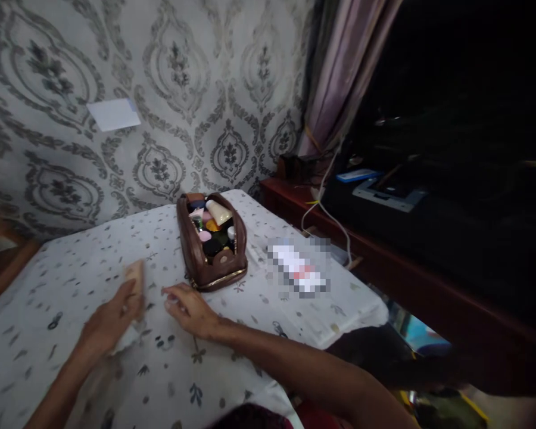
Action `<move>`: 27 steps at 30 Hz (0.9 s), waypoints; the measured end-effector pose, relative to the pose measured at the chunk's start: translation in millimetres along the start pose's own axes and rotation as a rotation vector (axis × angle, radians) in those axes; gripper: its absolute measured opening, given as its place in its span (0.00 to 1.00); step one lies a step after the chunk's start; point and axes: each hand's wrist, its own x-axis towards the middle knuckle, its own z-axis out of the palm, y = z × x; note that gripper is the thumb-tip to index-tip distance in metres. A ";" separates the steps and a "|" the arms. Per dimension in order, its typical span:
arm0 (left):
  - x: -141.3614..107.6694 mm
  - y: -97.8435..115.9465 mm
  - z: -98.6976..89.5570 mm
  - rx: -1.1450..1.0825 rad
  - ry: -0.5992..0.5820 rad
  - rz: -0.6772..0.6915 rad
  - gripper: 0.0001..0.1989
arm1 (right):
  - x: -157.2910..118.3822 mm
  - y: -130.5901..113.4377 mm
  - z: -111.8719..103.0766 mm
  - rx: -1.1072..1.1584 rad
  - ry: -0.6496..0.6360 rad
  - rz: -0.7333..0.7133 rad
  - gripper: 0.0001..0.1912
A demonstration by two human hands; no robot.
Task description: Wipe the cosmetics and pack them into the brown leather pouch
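Observation:
My left hand (111, 316) is closed around a beige tube-like item (135, 271), held just above the patterned white cloth (170, 381). Blur hides any label on it. A pale, translucent patch shows under that hand, too smeared to name. To its right, my right hand (192, 310) is low over the cloth with fingers loosely bent and a gap at the tips; nothing shows between them. Just beyond it stands a brown leather toiletry bag (190, 253), unzipped. Inside are several cosmetics, among them a cream tube (218, 213) lying on top.
A pixelated white and red object (297, 268) lies right of the bag. Behind the cloth rises a patterned wall (232, 89) with a white paper (114, 114) on it. A dark-red wooden ledge (286, 199) with white cables (326, 208) runs along the right, beside a curtain (339, 65).

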 end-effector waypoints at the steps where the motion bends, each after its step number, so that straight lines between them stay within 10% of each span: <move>1: -16.6 9.6 1.5 -0.090 -0.061 0.004 0.27 | -0.3 2.2 1.2 -0.014 0.007 -0.029 0.16; 10: -91.8 37.9 4.6 -0.453 -0.070 0.085 0.23 | -5.7 12.9 9.9 -0.036 -0.119 -0.243 0.20; 19: -81.9 16.5 -25.6 -0.651 0.476 -0.134 0.19 | -12.5 -13.0 -8.7 -0.305 -0.315 -0.164 0.42; 22: -78.2 34.1 -21.1 -0.685 0.579 -0.011 0.15 | -10.9 -17.0 -15.5 -0.399 -0.366 -0.135 0.47; 27: -76.3 73.2 22.9 -0.453 0.503 0.422 0.15 | -12.4 2.1 -19.5 -0.424 -0.365 -0.169 0.26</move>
